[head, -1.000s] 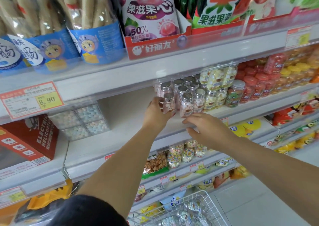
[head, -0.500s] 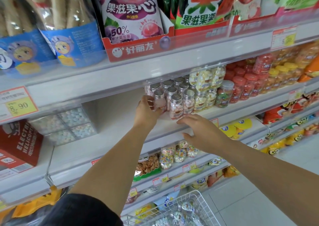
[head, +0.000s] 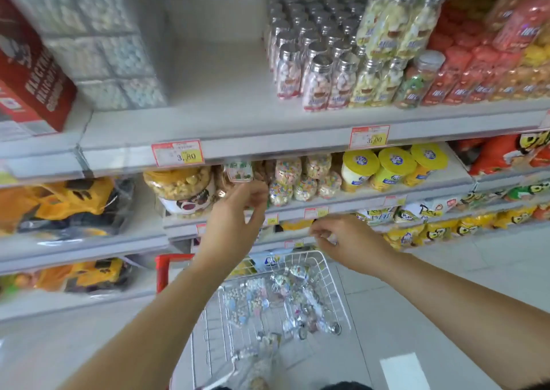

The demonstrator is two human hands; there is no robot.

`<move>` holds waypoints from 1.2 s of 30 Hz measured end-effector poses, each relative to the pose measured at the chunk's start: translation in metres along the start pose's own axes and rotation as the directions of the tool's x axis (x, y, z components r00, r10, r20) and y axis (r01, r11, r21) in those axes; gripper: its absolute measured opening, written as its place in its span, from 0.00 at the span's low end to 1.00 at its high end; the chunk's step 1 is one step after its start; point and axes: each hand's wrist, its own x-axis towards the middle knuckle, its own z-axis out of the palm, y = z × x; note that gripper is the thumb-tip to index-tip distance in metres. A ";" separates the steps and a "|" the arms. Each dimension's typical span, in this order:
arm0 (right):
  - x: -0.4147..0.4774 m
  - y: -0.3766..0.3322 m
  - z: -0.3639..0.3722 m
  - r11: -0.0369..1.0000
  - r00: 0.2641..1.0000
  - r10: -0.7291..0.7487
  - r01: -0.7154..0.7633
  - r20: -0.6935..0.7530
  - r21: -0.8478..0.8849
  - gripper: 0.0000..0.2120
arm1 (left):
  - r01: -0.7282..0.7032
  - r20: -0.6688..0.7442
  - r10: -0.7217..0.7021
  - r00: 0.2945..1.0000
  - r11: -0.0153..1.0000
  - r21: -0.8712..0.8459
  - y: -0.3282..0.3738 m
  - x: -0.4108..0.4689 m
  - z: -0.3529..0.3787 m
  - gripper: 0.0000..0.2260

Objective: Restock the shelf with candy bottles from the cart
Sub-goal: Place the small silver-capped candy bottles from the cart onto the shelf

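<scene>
Left grip (head: pixel 235 220) released: fingers loosely curled, nothing in it, in the air in front of the lower shelf edges and above the cart (head: pixel 330 273). Right grip (head: pixel 348 242) just to its right and apart from it, fingers loosely bent, thumb near the index tip. It looks empty, though blur hides the fingertips a bit. It sits over the cart's far rim.

Loose candy bottles (head: pixel 276 297) lie on their sides in a pile in the wire cart, below both grips, well apart from them. Stocked candy bottles (head: pixel 315 71) stand upright in rows on the shelf (head: pixel 238 122) above, with silver caps and pink-white candy, bare shelf to their left. Yellowish bottles (head: pixel 384 35) touch their right side, red jars (head: pixel 464 71) further right. Price tag (head: pixel 177 153) on the shelf edge. Red box (head: pixel 32 71) far left, clear candy cubes (head: pixel 113 56) beside it. Yellow-lid tubs (head: pixel 393 163) one shelf down.
</scene>
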 end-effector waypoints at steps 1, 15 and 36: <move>-0.008 0.011 0.014 0.999 0.995 0.047 -0.048 0.093 0.003 0.09 | 0.093 0.029 -0.093 0.995 0.996 -0.002 -0.018 -0.021 0.015 0.10; -0.058 0.170 0.195 0.925 0.814 0.380 -0.328 0.440 -0.191 0.24 | 0.591 0.338 -0.639 0.691 0.769 0.246 -0.200 -0.189 0.205 0.11; -0.056 0.197 0.310 0.944 0.984 0.143 -0.168 -0.106 -0.285 0.09 | 0.326 0.310 -0.675 0.670 0.642 0.694 -0.365 -0.146 0.309 0.20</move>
